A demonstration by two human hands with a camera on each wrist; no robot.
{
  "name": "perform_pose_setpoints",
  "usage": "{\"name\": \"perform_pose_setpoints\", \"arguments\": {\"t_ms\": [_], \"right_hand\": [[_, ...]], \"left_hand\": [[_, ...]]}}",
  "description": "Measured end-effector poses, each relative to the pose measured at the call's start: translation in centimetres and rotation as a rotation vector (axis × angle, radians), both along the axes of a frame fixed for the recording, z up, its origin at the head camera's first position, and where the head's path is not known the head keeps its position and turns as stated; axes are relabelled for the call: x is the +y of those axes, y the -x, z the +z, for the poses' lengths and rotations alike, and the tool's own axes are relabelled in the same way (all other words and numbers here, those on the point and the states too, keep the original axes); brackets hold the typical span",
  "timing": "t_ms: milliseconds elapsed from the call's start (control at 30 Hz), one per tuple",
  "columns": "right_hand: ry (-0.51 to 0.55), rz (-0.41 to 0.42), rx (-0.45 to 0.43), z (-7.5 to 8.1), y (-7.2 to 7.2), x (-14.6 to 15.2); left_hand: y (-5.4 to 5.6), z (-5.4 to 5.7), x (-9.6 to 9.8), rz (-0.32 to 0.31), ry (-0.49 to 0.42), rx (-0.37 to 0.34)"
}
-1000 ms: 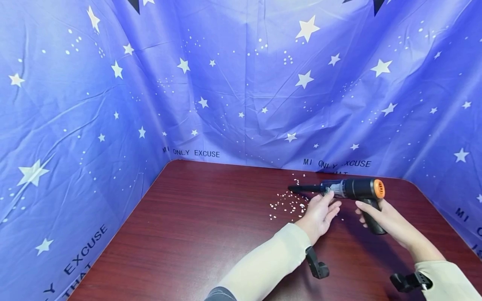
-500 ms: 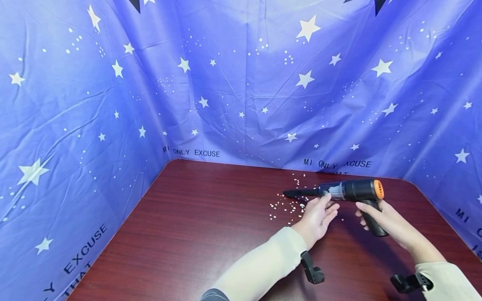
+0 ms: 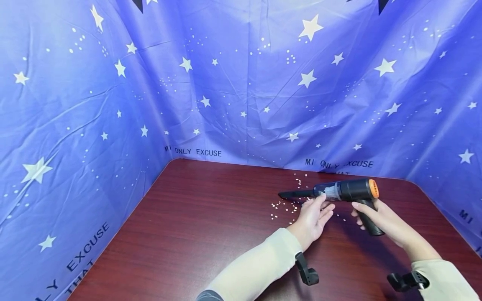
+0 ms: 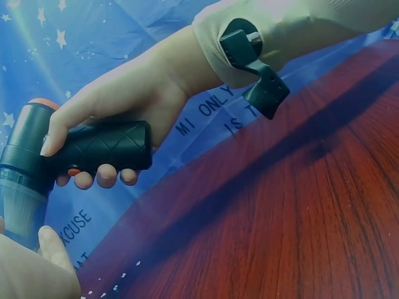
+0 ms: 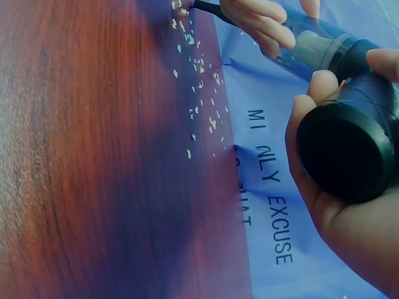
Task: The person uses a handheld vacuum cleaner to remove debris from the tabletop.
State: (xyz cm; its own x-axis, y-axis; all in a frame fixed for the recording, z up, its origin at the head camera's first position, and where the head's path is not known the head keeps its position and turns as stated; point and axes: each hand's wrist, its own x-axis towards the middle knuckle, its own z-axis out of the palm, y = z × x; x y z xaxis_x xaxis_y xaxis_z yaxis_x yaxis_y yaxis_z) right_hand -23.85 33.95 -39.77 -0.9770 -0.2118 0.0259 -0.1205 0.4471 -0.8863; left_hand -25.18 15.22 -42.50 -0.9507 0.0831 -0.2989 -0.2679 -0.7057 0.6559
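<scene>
A black handheld vacuum (image 3: 352, 190) with an orange vented end and a clear dust cup lies level just above the table, its long thin nozzle (image 3: 293, 194) pointing left. My right hand (image 3: 389, 221) grips its handle (image 4: 106, 146) from behind, fingers wrapped around it near an orange button. At the clear cup, my left hand (image 3: 312, 217) supports the vacuum loosely between thumb and fingers; part of that hold is hidden in the head view. White scraps (image 5: 199, 65) lie scattered under and around the nozzle.
The dark red wooden table (image 3: 180, 225) has a blue star-printed curtain (image 3: 241, 92) along its back and sides. A black wrist mount (image 3: 306, 271) sticks out from the left sleeve, another mount (image 3: 406, 281) from the right.
Both hands have carried the vacuum slightly left, and the nozzle tip has come a little nearer. Some white scraps have become hidden behind the nozzle and left hand or are gone.
</scene>
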Motion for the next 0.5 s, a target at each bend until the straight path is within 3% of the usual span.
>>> {"name": "perform_pose_setpoints", "arguments": {"t_ms": [200,500], "right_hand": [[-0.037,-0.029,0.003,0.3,-0.4,0.7],[0.005,-0.034,-0.005,0.2,-1.0,1.4]], "left_hand": [[-0.2,0.1,0.4,-0.038,0.004,0.020],[-0.4,-0.3,0.7,-0.074,0.012,0.015]]}}
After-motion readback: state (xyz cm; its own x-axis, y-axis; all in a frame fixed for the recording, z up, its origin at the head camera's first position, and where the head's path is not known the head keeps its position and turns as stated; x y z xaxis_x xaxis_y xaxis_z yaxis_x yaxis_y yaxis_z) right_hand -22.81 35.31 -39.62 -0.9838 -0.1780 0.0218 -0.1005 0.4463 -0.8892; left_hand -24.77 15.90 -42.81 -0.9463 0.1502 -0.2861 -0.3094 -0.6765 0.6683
